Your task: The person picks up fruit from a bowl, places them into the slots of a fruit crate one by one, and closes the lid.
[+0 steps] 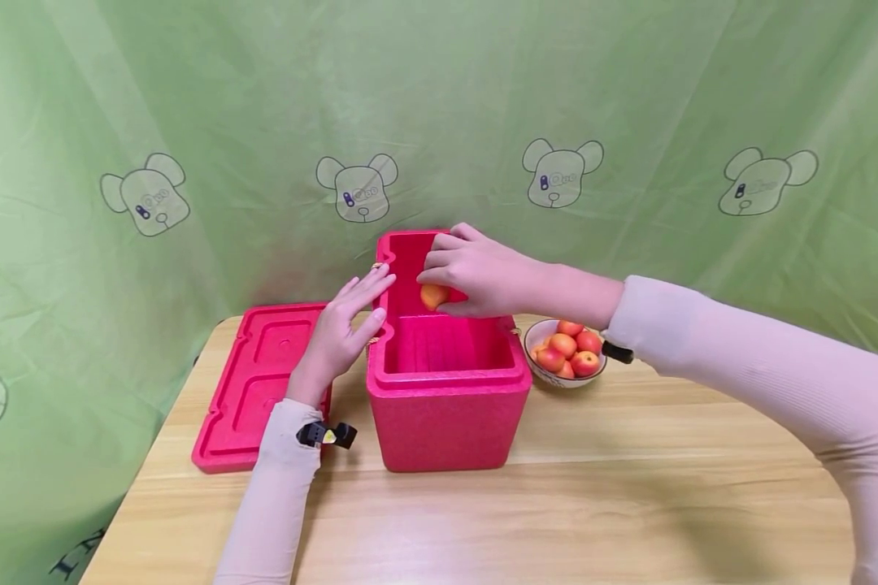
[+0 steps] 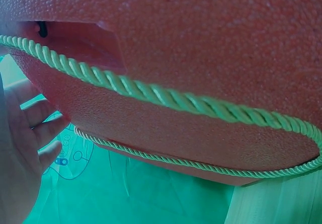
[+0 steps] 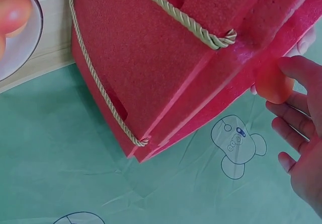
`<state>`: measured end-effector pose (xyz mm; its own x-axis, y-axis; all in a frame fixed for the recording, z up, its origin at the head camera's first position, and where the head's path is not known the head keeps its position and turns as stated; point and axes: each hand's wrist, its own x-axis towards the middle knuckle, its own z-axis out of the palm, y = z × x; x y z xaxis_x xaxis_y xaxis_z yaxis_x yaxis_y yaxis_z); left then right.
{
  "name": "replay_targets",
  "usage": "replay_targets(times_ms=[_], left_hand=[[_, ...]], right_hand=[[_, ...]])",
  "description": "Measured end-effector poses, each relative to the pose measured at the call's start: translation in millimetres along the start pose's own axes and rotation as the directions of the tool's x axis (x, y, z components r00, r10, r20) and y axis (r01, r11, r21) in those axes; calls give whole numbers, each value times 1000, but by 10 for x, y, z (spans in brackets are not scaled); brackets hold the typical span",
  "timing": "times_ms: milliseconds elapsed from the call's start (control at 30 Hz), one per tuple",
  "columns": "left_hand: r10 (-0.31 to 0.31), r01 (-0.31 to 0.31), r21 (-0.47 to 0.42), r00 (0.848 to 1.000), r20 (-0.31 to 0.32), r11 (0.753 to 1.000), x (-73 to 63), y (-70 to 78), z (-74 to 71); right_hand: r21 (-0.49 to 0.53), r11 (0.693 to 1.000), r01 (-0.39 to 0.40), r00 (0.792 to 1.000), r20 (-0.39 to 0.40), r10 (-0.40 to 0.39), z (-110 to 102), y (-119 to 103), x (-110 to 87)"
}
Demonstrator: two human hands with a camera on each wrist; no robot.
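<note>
right hand (image 1: 475, 272) curled around one orange fruit (image 1: 433, 296), held over the open mouth of the red foam box (image 1: 446, 406) standing near the middle of the tabletop (image 1: 629, 487); left hand (image 1: 344, 325) flat, fingers straight, resting against the box's left rim. likely a light, smooth, somewhat bruisable fruit, best cupped around its middle with a gentle grip, not squeezed. one box, one red lid (image 1: 252, 382) lying flat toward the tabletop's left edge, one bowl (image 1: 560, 380) just right of the box with about six more fruits showing.
</note>
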<state>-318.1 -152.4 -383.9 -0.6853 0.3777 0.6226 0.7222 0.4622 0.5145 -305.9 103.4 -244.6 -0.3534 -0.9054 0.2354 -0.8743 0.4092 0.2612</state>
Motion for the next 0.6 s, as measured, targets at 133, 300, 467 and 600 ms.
replay_targets(times_ms=[133,300,467,600], left_hand=[[4,-4,3,1000,0,1000,6,2,0],[1,-1,3,1000,5,1000,7,14,0],[-11,11,5,1000,10,1000,2,14,-3],[-19,19,3,1000,9,1000,-10,23,-7]], right_hand=[[-9,1000,6,1000,14,-5,11,-5,0],[-26,1000,8,1000,31,-7,23,4,-17],[-28,1000,9,1000,28,-8,18,14,-28],[-28,1000,0,1000,26,1,4,22,-47]])
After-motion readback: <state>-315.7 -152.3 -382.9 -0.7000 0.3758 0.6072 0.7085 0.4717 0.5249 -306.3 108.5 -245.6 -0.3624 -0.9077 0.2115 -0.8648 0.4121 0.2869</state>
